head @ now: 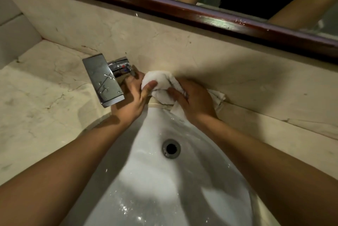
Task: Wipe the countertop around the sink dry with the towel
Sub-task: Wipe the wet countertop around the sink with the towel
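Note:
A bunched white towel (161, 83) lies on the narrow strip of beige marble countertop (45, 97) behind the white sink (164, 180), against the backsplash. My left hand (133, 97) grips the towel's left side, thumb on top, just right of the chrome tap (104, 77). My right hand (195, 101) holds the towel's right side, fingers curled over it. A loose end of the towel sticks out to the right of that hand.
The tap's flat spout juts over the sink's left rim and carries water drops. A dark wooden mirror frame (182, 9) runs above the backsplash. The sink drain (171, 148) sits mid-basin. Countertop spreads wide to the left and right.

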The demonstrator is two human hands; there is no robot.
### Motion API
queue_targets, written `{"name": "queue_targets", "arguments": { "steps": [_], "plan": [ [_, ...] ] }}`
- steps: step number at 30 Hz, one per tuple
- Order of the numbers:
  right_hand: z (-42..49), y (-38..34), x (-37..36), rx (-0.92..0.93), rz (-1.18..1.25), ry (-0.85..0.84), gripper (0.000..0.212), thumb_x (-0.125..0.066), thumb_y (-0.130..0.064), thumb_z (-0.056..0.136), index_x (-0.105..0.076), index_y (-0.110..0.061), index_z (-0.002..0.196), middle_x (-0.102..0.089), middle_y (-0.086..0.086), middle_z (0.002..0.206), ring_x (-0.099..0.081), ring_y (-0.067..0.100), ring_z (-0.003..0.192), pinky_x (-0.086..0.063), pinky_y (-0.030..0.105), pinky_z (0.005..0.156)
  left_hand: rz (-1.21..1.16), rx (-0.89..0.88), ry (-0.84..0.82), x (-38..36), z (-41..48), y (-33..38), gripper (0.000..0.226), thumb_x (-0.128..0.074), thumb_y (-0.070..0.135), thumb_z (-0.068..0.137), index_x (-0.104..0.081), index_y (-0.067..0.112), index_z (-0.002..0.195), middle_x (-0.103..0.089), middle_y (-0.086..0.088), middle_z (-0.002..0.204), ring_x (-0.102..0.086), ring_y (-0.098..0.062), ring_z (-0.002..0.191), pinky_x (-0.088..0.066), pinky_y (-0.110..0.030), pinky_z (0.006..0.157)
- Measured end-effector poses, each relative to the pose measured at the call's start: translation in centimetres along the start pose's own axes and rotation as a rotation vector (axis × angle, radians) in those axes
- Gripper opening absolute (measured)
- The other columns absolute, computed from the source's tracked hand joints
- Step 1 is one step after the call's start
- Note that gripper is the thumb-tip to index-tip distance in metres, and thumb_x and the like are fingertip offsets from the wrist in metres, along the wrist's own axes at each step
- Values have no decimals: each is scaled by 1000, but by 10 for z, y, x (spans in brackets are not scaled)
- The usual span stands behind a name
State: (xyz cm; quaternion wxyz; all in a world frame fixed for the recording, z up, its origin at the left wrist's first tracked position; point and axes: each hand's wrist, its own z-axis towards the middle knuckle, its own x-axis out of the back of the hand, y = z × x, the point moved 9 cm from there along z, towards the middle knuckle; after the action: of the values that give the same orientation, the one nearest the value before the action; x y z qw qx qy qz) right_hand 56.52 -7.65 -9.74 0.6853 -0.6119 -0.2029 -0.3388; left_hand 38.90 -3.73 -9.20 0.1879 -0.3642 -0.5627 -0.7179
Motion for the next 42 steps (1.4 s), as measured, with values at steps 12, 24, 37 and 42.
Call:
{"name": "queue_targets", "arguments": {
  "steps": [12, 24, 37, 42],
  "plan": [
    [-15, -14, 28, 93, -50, 57, 34, -53, -49, 105, -70, -21, 116, -69, 3, 109, -60, 21, 102, -43, 29, 83, 124, 19, 66, 17, -3, -17, 66, -29, 66, 104, -55, 8, 121, -58, -23, 121, -57, -41, 115, -46, -54, 105],
    [13, -17, -11, 166, -5, -70, 34, -53, -38, 106, -71, -10, 117, -74, 9, 107, -68, 29, 99, -54, 43, 86, 508, 72, 233, 19, -11, -48, 65, -29, 59, 110, -66, 6, 116, -70, -19, 111, -65, -39, 110, -40, -39, 105],
    [-105, 74, 124, -240, 158, 87, 25, -60, -39, 104, -72, -23, 120, -73, -13, 108, -65, 4, 100, -47, 19, 92, 203, -412, 24, -72, -26, 105, 44, -45, 50, 103, -66, 12, 109, -72, -16, 93, -70, -41, 74, -58, -44, 62],
    [-194, 125, 187, -352, -19, 297, 41, -52, -49, 100, -69, -12, 107, -71, 6, 98, -65, 27, 92, -53, 44, 82, 158, -554, -124, -145, -38, 192, 47, -47, 49, 103, -72, 13, 120, -73, -12, 112, -69, -36, 96, -50, -38, 77]
  ]
}}
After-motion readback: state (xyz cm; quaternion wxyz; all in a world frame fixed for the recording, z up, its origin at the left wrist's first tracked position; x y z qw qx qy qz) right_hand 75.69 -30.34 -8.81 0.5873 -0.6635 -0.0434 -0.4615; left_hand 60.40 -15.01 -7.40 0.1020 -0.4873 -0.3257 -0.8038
